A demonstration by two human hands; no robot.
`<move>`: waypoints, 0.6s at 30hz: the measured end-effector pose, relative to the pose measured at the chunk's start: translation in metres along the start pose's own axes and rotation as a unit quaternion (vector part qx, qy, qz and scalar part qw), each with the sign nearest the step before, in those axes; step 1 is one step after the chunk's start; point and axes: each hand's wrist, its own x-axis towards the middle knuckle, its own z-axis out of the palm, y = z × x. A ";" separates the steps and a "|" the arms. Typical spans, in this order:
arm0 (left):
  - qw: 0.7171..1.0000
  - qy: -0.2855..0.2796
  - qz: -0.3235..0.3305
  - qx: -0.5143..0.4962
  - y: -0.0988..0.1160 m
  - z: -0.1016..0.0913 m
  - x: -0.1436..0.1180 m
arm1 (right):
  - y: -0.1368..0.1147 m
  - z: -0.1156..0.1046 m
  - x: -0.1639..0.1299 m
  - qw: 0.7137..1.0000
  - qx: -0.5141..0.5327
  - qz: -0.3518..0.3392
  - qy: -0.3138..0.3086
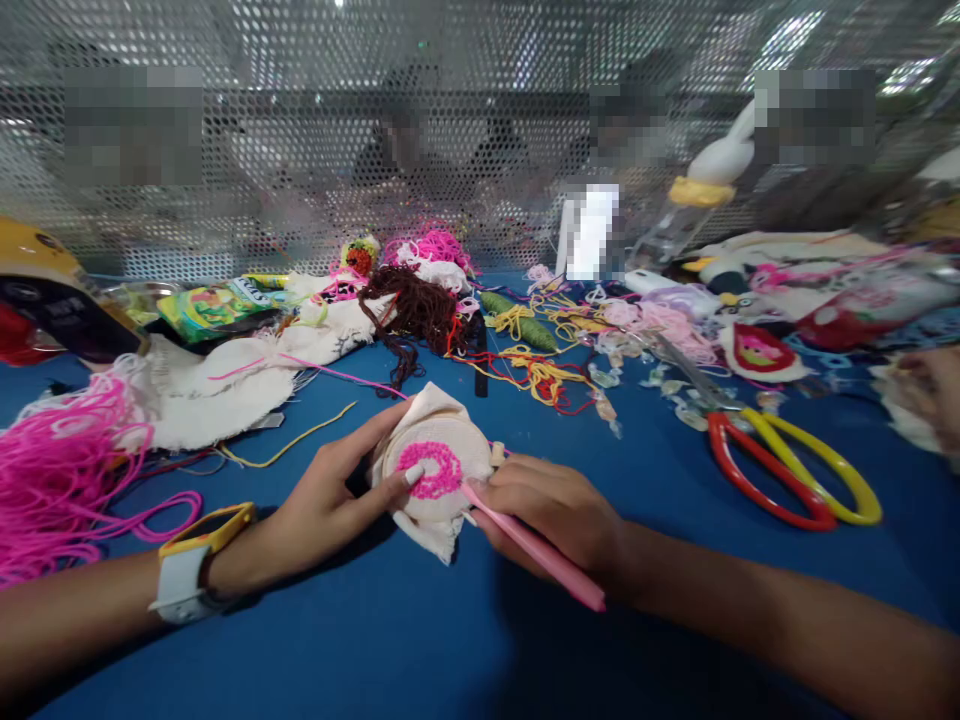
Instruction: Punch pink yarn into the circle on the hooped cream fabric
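My left hand (352, 490) grips the left side of a small round embroidery hoop (474, 462) stretched with cream cloth, its thumb resting on the front. A ring of bright pink loops (448, 462) is worked in the middle of the cloth. Between the fingers of my right hand (555, 505) is a pink punch needle (536, 547), held like a pen. Its tip end meets the cloth at the right of the pink ring. Pink yarn (345, 377) runs from behind the hoop toward the left. The fingers behind the hoop are hidden.
Scissors with red and yellow handles (772, 465) lie at right. A pink yarn heap (67, 470) and frayed cream cloth (202, 390) are at left. Brown yarn (420, 310), wrapped sweets (604, 405) and a bottle (675, 220) stand farther back, before a perforated metal screen (315, 130).
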 end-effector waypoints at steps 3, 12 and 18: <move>1.000 0.015 0.006 0.002 -0.001 0.000 0.000 | -0.001 0.000 0.000 1.000 0.004 0.007 -0.006; 1.000 0.016 0.012 -0.009 0.005 -0.003 0.005 | -0.011 -0.009 0.008 0.998 0.033 0.042 0.041; 1.000 0.021 -0.001 -0.009 0.004 -0.003 0.005 | -0.013 -0.016 0.009 0.996 0.052 0.050 0.044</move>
